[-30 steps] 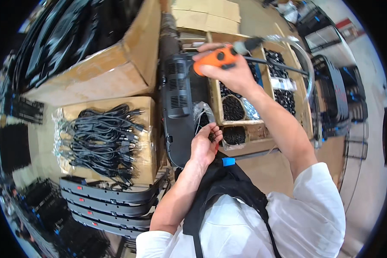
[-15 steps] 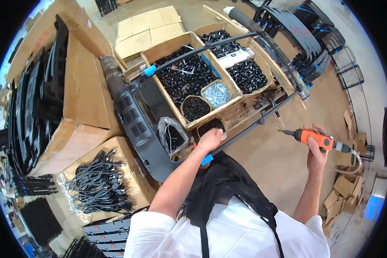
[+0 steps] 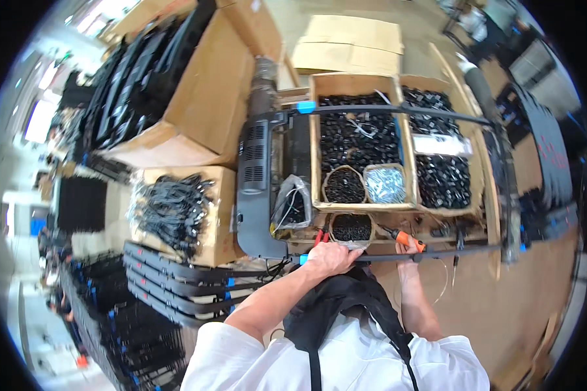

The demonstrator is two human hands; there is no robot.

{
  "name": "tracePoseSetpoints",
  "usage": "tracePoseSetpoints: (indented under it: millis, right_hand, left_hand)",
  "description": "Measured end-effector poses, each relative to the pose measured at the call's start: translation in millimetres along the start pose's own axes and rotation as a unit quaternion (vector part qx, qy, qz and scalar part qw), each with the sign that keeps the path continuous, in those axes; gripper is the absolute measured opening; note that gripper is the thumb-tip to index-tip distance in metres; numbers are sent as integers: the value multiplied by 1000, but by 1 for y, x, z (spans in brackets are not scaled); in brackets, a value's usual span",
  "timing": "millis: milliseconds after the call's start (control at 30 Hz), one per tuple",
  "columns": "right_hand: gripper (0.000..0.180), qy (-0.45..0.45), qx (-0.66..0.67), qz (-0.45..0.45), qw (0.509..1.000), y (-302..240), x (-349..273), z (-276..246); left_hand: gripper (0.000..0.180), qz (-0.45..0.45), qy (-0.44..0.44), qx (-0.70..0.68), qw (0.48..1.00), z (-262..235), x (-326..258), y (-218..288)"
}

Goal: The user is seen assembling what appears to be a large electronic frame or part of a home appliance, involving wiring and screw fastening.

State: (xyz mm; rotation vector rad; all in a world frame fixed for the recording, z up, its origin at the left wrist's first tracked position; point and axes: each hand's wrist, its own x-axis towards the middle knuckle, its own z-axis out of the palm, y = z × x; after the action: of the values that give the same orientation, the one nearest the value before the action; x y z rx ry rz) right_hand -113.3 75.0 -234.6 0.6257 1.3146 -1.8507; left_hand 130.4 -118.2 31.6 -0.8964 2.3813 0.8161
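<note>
My right hand (image 3: 407, 251) is wrapped round an orange electric screwdriver (image 3: 419, 245), its black tip pointing left toward a round tub of small black screws (image 3: 352, 228). My left hand (image 3: 332, 258) is at the near rail, just below that tub. Its fingers are curled together, and whatever they hold is too small to make out. A red-handled tool (image 3: 321, 235) lies just beyond the left hand. Around the trays runs a large black frame (image 3: 437, 255) with blue corner pieces. Its left side is a wide panel (image 3: 253, 186) with vent slots.
Wooden trays hold black parts (image 3: 355, 140) and a tub of silver screws (image 3: 385, 184). A plastic bag of black pieces (image 3: 292, 205) lies left of them. Further left are bundled black cables (image 3: 179, 212) on a carton, a tall carton of black panels (image 3: 209, 98) and stacked frames (image 3: 176, 277).
The view has turned, shifting the trays. My right hand has brought the screwdriver in from the far right to the near rail. My left hand has drawn back from the screw tub.
</note>
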Motion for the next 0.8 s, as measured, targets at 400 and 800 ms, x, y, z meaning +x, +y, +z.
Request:
tracePoseSetpoints:
  millis: [400,800]
  right_hand:
    - [29,-550,-632,179,517,-182,-191,176]
    - [83,-424,-763,-425,239,-142,85,551]
  left_hand:
    - [66,-100,79,-51,991,10,-7,1]
    - [46,-221,302,-576,727,132,-58,28]
